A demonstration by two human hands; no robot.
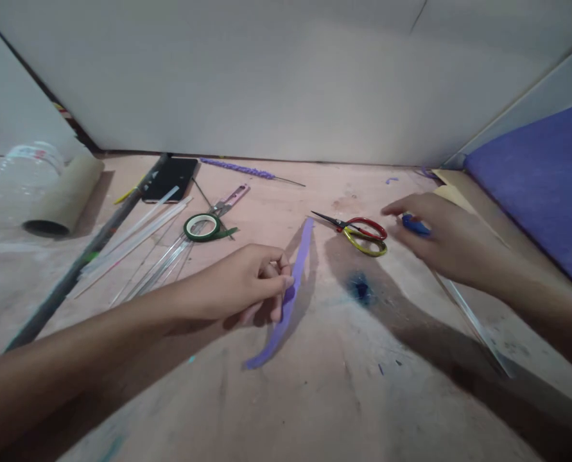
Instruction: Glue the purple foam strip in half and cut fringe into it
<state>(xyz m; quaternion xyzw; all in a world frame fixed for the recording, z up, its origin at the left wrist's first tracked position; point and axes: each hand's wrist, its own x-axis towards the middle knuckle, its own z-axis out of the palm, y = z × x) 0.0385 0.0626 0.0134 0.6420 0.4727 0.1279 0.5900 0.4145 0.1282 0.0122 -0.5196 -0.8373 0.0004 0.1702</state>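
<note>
My left hand [261, 282] pinches the middle of a narrow purple paper strip [301, 260] between thumb and fingers. The strip slants across the table, its lower end curling to the left. To the right, my right hand [442, 231] reaches over the table with forefinger and thumb apart. A small blue object [415, 224] shows between them; what it is, and whether the hand touches it, I cannot tell. Just left of those fingertips lie scissors [365, 236] with one red and one yellow handle, blades pointing left.
Green tape [201, 228] lies on pink-handled scissors [232, 197] beside several clear sticks [136, 240]. Behind are a phone [170, 179] and a purple-wrapped wire [240, 168]. A cardboard tube [69, 196] and clear plastic bottle [20, 183] sit left; purple sheets [540, 186] stand right.
</note>
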